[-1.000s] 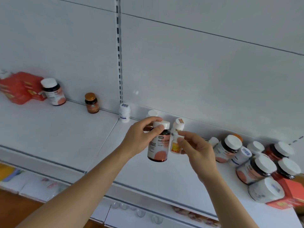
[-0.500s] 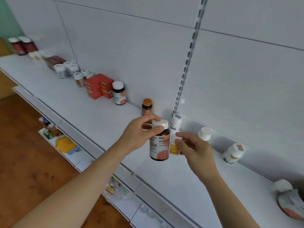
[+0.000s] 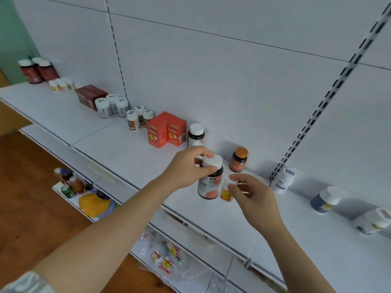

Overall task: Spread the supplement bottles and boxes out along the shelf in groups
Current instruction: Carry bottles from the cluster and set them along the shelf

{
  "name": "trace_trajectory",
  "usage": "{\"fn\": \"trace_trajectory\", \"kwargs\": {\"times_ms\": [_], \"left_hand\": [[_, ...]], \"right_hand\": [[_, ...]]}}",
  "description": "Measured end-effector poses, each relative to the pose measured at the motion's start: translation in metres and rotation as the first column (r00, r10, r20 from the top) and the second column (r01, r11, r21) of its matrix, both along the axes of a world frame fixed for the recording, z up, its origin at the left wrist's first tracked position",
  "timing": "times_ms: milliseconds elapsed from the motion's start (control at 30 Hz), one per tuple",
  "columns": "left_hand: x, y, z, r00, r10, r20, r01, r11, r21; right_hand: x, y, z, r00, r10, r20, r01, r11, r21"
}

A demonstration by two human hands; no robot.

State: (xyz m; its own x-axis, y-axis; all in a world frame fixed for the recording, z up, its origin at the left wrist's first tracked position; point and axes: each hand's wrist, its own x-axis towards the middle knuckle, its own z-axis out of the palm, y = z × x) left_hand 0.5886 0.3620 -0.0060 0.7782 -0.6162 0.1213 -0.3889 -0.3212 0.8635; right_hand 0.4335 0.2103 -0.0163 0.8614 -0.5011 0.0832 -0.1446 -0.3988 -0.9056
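My left hand [image 3: 186,167] grips a dark bottle with a white cap and a pink label [image 3: 210,180], held above the white shelf [image 3: 118,149]. My right hand [image 3: 251,197] holds a small white bottle with a yellow and red label [image 3: 226,191] right beside it. Behind them on the shelf stand a matching dark bottle [image 3: 195,135], two red boxes [image 3: 166,132] and a brown bottle with an orange cap [image 3: 238,160].
Further left stand groups of white-capped bottles [image 3: 138,118], grey jars [image 3: 113,104], a dark red box [image 3: 90,96], small yellow-labelled bottles [image 3: 61,84] and dark red bottles [image 3: 37,69]. To the right stand single bottles [image 3: 284,180], [image 3: 324,199], [image 3: 375,223]. A lower shelf [image 3: 165,256] holds packets.
The view has swung left along the shelf, bringing the sorted groups into sight. Both hands, each still holding its bottle, have moved left with it, past the orange-capped bottle.
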Motion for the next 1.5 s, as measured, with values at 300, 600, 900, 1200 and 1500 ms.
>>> {"fn": "trace_trajectory", "kwargs": {"times_ms": [300, 600, 900, 1200, 1500], "left_hand": [[0.074, -0.039, 0.008, 0.967, -0.184, 0.176, 0.161, 0.978, 0.135], [0.125, -0.074, 0.001, 0.88, -0.205, 0.428, 0.09, 0.957, 0.275], [0.164, -0.085, -0.029, 0.793, -0.258, 0.552, 0.15, 0.961, 0.234], [0.183, -0.079, -0.045, 0.589, -0.346, 0.73, 0.196, 0.938, 0.286], [0.188, -0.079, -0.042, 0.538, -0.415, 0.733, 0.202, 0.908, 0.366]], "right_hand": [[0.036, 0.007, 0.001, 0.987, -0.163, -0.012, 0.163, 0.987, 0.014], [0.083, -0.011, -0.008, 0.987, -0.155, -0.029, 0.156, 0.987, 0.031], [0.113, -0.011, -0.019, 0.962, -0.259, -0.087, 0.258, 0.966, -0.015], [0.13, 0.016, -0.022, 0.909, -0.408, -0.091, 0.407, 0.913, -0.025], [0.126, 0.044, -0.017, 0.875, -0.484, 0.004, 0.482, 0.869, -0.113]]}}
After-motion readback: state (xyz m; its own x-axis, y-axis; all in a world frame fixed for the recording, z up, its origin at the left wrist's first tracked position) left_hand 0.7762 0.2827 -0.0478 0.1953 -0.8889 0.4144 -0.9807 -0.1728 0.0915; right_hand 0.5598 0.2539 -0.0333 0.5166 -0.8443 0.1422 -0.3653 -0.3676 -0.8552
